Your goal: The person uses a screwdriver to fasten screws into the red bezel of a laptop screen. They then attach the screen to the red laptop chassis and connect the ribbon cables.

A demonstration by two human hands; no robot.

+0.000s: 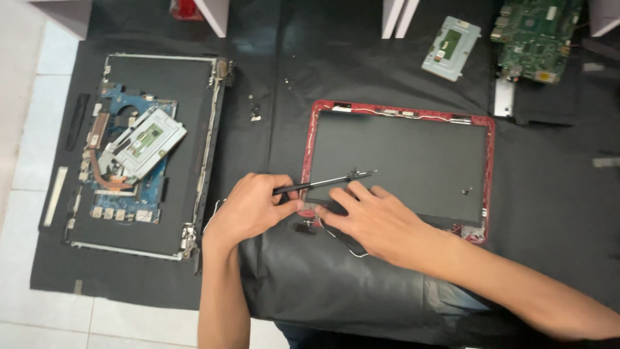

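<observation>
Nearest the viewer, the left hand [248, 208] is curled shut around the black handle of a slim screwdriver [323, 183], thumb and fingers pinching it low so the shaft runs out toward three o'clock, its tip hovering over the dark panel. Just beside it, the right hand [378, 220] lies flat and loosely spread, fingertips [339, 194] pressed on the lower left corner of the red-rimmed laptop lid frame [490, 155], holding nothing; it seems to steady the frame by the hinge [309, 220] there. The frame sits at the centre of the black cloth mat [271, 271], at about one o'clock from the hands.

The risks, as I judge them: the driver is held at a shallow slant, so it could skid and score the panel. The thin white wire [349, 249] looping out under the right hand could be snagged or pinched. Small loose screws [255, 110] at eleven o'clock could roll off unnoticed.

Farther off at nine to ten o'clock lies an opened laptop base with a blue board [129, 155]. At one o'clock rests a grey metal drive caddy [451, 48], and at two o'clock a green circuit board [533, 35].
</observation>
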